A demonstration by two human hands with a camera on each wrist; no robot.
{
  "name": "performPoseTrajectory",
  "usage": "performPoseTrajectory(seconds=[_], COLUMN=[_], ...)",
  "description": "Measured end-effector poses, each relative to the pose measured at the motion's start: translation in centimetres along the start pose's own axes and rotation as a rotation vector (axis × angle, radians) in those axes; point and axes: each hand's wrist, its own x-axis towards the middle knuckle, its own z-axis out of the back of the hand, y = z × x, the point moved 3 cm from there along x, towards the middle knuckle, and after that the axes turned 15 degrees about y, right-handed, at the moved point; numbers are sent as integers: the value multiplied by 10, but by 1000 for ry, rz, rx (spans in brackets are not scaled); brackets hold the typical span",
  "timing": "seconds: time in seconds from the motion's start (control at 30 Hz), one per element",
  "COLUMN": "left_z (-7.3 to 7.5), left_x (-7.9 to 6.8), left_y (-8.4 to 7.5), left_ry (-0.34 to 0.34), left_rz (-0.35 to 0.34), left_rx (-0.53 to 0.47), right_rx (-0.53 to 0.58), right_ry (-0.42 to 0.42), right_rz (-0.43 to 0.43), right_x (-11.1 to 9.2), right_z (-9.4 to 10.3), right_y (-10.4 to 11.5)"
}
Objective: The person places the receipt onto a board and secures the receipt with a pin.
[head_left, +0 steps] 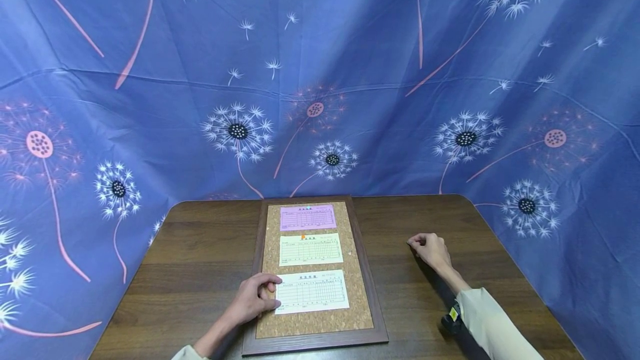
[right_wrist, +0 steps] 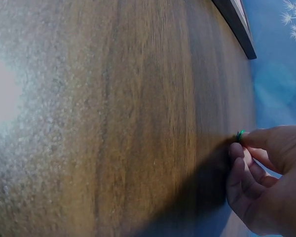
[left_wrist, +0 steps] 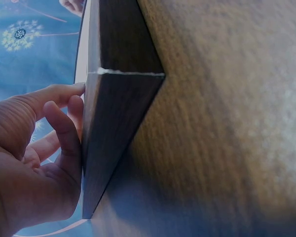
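My left hand [head_left: 256,295] rests at the left edge of a white printed slip [head_left: 312,292], index fingertip near its upper corner and thumb near its lower one. The slip lies lowest on a framed cork board [head_left: 300,326]. Above it are a pale green slip [head_left: 311,250] with an orange pushpin [head_left: 303,236] at its top edge, and a purple slip [head_left: 307,218] with a teal pin [head_left: 308,208]. To the right of the board, my right hand [head_left: 431,249] pinches a small green pushpin [right_wrist: 240,136] between thumb and fingertips, low over the table.
The board's dark wooden frame [head_left: 370,288] stands raised above the brown wooden table [head_left: 200,260]. Behind the table hangs a blue dandelion-print cloth [head_left: 300,43]. A black strap device [head_left: 451,321] sits on my right wrist.
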Motion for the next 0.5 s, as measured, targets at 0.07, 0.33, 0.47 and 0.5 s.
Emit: performPoseTrajectory(seconds=[0.07, 0.33, 0.47, 0.5], left_z=[0, 1, 0, 0], left_x=[0, -2, -2, -2], left_y=[0, -2, -1, -1], left_ry=[-1, -4, -5, -6], left_rz=[-10, -8, -10, -8], left_rx=[1, -15, -4, -4], right_rx=[3, -29, -40, -40], right_ry=[-2, -17, -45, -58], right_rz=[0, 46, 74, 86], right_x=[-1, -3, -6, -6], right_z=[1, 1, 0, 0], right_y=[0, -6, -6, -5])
